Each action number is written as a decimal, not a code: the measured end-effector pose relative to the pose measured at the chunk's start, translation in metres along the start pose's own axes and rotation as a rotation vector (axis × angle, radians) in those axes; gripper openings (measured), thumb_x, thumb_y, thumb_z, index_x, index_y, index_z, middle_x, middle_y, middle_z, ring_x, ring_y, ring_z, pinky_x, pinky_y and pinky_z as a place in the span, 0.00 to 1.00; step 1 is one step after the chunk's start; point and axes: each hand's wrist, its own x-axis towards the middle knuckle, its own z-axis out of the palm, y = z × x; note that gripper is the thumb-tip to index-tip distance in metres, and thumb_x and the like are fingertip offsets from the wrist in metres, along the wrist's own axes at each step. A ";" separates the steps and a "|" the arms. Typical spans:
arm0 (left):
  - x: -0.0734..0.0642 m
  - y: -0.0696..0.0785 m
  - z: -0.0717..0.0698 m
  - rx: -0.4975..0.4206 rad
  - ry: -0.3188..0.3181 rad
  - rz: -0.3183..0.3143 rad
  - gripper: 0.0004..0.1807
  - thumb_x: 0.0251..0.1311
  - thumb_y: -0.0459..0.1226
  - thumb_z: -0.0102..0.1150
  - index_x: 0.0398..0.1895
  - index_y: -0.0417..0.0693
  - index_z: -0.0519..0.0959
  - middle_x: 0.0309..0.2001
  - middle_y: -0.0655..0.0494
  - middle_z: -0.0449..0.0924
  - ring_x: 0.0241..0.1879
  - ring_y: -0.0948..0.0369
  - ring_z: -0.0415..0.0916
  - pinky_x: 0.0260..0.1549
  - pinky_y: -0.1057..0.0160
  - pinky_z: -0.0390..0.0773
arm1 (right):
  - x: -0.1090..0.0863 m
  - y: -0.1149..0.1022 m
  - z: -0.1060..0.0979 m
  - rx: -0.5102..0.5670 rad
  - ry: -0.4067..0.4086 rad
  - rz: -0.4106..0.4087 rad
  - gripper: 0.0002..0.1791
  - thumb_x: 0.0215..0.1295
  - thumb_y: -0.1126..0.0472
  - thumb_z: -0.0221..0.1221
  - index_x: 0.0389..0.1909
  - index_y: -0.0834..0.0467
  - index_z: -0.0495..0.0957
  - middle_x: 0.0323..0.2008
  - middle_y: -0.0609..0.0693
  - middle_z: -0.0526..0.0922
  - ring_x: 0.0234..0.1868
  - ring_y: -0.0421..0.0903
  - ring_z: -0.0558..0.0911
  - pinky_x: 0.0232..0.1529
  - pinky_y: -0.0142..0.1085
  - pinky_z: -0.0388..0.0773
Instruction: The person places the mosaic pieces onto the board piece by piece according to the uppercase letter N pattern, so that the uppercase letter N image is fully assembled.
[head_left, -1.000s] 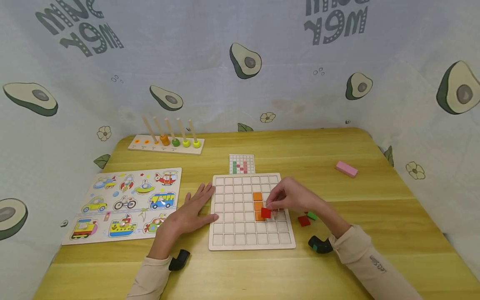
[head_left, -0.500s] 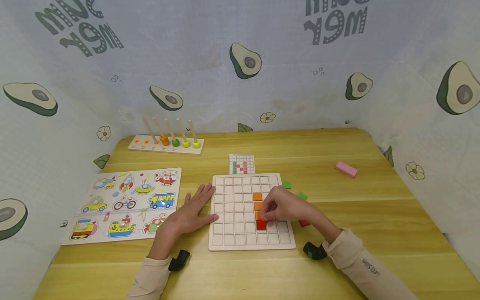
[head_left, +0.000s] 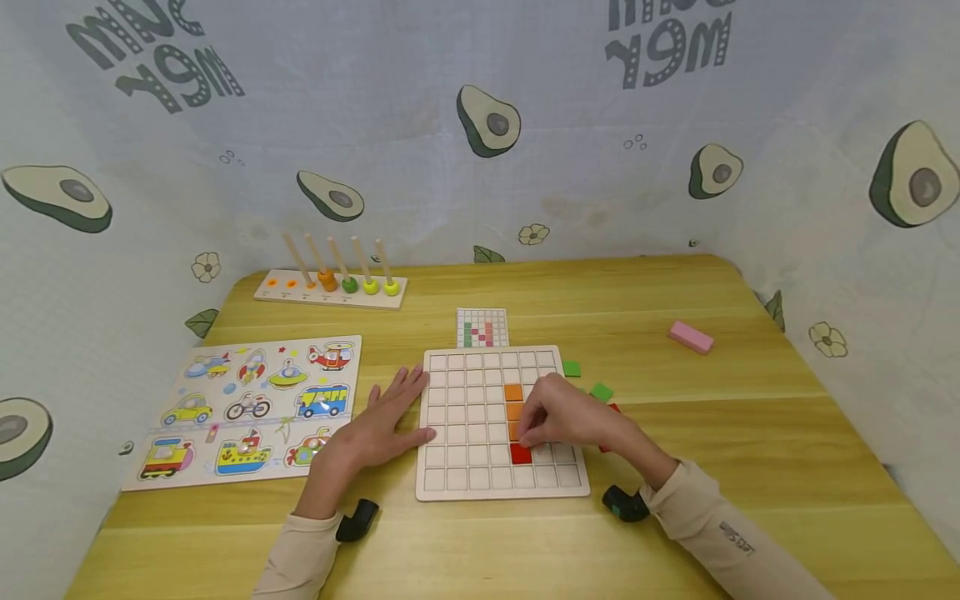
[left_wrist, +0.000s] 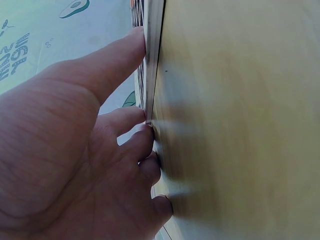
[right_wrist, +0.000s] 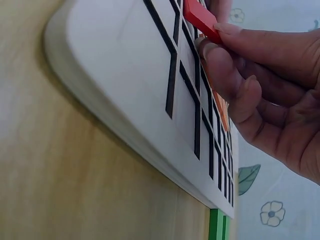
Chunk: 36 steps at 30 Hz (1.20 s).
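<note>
Right hand (head_left: 562, 412): fingers curled, thumb and fingertips pinching a red tile (head_left: 521, 453) over the right half of the wooden grid board (head_left: 457, 478). The tile is at the cell nearest the person in a column begun by three orange tiles (head_left: 513, 412), which lie in the board's cells; whether it is fully seated cannot be told. Left hand (head_left: 382, 425): fingers extended and spread, gripping nothing, thumb and fingertips touching the board's left edge. Just right of the board, two green tiles (head_left: 602, 392) are visible on the wooden table (head_left: 487, 550), with further red partly hidden by the right forearm. A printed pattern card (head_left: 482, 327) lies directly beyond the board's far edge. Left of the board: a vehicle picture puzzle (head_left: 204, 467). Far left of the board: a peg rack (head_left: 375, 301) with coloured rings. Well right of and beyond the board: a pink block (head_left: 691, 337).
</note>
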 end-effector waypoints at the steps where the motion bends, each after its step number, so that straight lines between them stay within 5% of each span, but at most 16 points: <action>1: 0.000 0.000 0.000 0.001 -0.001 -0.002 0.48 0.76 0.45 0.64 0.88 0.41 0.49 0.89 0.46 0.40 0.88 0.45 0.30 0.82 0.34 0.28 | 0.000 0.000 0.000 -0.009 0.004 -0.001 0.06 0.60 0.70 0.77 0.27 0.58 0.93 0.24 0.40 0.89 0.25 0.32 0.82 0.29 0.28 0.83; 36: 0.001 -0.001 0.000 0.006 -0.007 0.004 0.48 0.76 0.45 0.64 0.88 0.40 0.48 0.89 0.46 0.39 0.88 0.46 0.29 0.82 0.34 0.27 | 0.003 0.003 0.005 -0.062 0.048 0.008 0.13 0.54 0.70 0.81 0.21 0.55 0.87 0.21 0.38 0.84 0.23 0.31 0.79 0.27 0.28 0.81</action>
